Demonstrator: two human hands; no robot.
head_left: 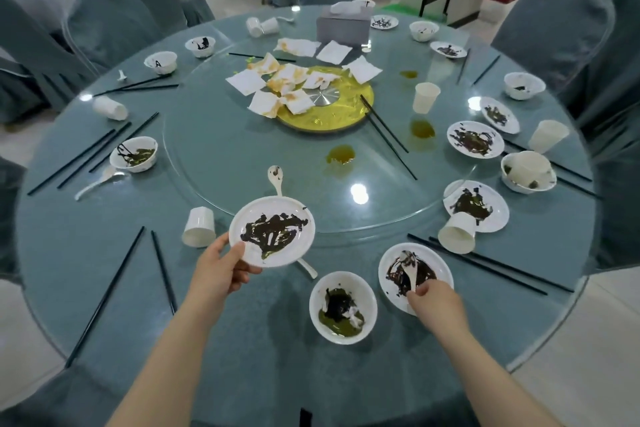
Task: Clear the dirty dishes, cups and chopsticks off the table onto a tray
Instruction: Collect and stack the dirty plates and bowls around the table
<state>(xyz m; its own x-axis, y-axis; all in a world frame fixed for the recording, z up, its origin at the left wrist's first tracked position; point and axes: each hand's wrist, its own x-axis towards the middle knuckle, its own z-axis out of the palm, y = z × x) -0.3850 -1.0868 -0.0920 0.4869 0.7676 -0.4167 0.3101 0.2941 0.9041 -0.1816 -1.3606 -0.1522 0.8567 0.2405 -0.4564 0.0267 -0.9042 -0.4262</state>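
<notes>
My left hand [221, 270] grips the near rim of a white plate [294, 218] smeared with dark sauce and holds it above the table. A white spoon [275, 177] lies partly under that plate. My right hand [433, 302] pinches the handle of a white spoon [408, 267] that lies in a second dirty plate [440, 260] near the front edge. Between my hands stands a white bowl [343, 307] with green and dark leftovers. A paper cup [199, 227] lies on its side left of the held plate. No tray is in view.
The round glass-topped table [104, 270] carries more dirty plates [476, 206], bowls [134, 153], paper cups [426, 97] and black chopsticks [388, 135] all around. Stained napkins [277, 87] cover the gold turntable hub [349, 107]. A tissue box [341, 29] stands at the back. Covered chairs [550, 24] ring the table.
</notes>
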